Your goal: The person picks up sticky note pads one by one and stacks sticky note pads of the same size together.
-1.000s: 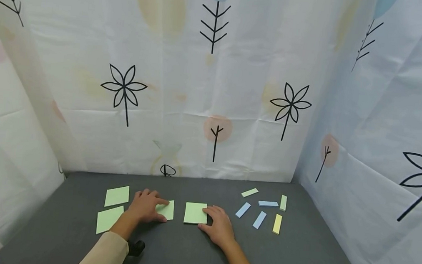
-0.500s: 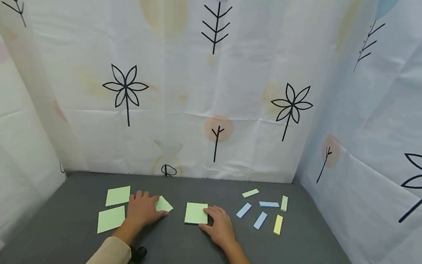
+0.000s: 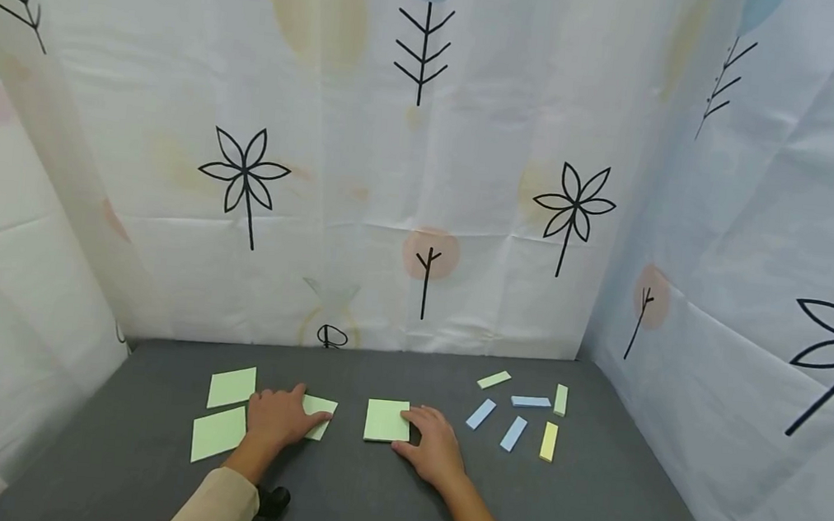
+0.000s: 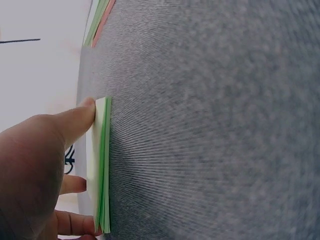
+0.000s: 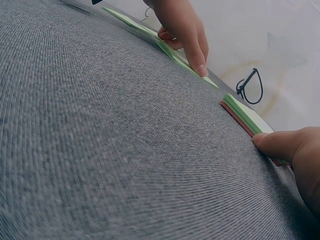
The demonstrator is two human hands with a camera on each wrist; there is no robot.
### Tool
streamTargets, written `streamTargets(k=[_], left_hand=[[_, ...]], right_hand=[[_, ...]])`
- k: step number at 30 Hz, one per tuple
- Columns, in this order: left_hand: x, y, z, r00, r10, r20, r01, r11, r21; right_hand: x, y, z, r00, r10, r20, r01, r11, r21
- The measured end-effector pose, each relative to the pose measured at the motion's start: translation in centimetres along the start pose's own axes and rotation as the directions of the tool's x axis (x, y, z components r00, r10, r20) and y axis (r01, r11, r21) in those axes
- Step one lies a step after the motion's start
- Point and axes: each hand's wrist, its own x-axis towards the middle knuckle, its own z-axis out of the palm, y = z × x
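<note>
Left hand (image 3: pixel 274 423): thumb and fingers pinching a green note pad (image 3: pixel 317 405), tilted askew, on or just above the grey table (image 3: pixel 337 493), which of the two cannot be told; right hand (image 3: pixel 432 445): well apart from the left, gripping the right side of a note stack (image 3: pixel 384 421), pink at its base; step in hand, by judgement: setting the pad's position while the stack is steadied; next move, by judgement: calls for a light, even grip on the pad's edges to square it; further left: upper pad (image 3: pixel 232 387), lower pad (image 3: pixel 218 435); further right: three blue strips (image 3: pixel 480 414), two green strips (image 3: pixel 560 400), one yellow strip (image 3: pixel 548 442)
</note>
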Motion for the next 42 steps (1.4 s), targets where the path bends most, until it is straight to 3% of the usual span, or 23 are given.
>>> streamTargets(k=[11,20,33,38,42], left_hand=[[-0.4,-0.2,0.1,1.0,-0.009,-0.016,0.007,0.992,-0.127],[-0.9,-0.9,0.5,0.998,0.047,-0.044,-0.056,0.972,-0.228],[-2.2,-1.2,-0.2,0.992,0.122,-0.016,-0.12,0.935,-0.334],[-2.4,-1.7,0.2,0.988,0.13,-0.087,-0.15,0.944,-0.295],[-2.4,-2.0,0.5,0.964,0.196,-0.177,-0.236,0.942,-0.238]], right_hand=[[-0.1,-0.1,0.1,1.0,0.001,-0.004,-0.001,1.0,0.004],[-0.1,0.0,0.0,1.0,-0.008,-0.006,0.008,1.0,-0.001],[-0.1,-0.2,-0.2,1.0,-0.009,0.003,0.009,1.0,0.007],[-0.1,-0.2,0.0,1.0,-0.008,-0.004,0.008,1.0,0.009],[-0.1,-0.1,0.1,1.0,-0.011,-0.014,0.012,1.0,0.005]])
